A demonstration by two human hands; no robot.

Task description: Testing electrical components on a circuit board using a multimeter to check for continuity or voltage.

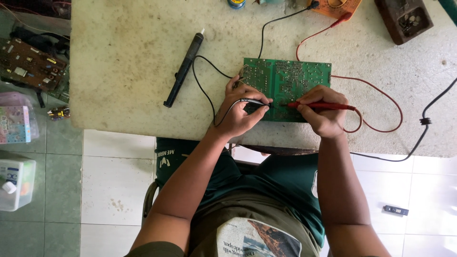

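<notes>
A green circuit board (285, 78) lies solder side up on a worn pale table (128, 62). My left hand (240, 112) holds a black test probe (254, 102), its tip on the board's lower left part. My right hand (323, 112) grips a red test probe (319, 105), whose tip touches the board near its middle. The two tips point at each other, a short gap apart. A black lead (202, 85) and a red lead (381, 95) run from the probes to an orange meter (338, 5) at the table's far edge.
A black soldering iron (183, 69) lies left of the board. A brown box-shaped unit (403, 19) stands at the far right. Another circuit board (28, 62) and plastic boxes (16, 183) are on the tiled floor at left. A small dark device (396, 210) lies on the floor right.
</notes>
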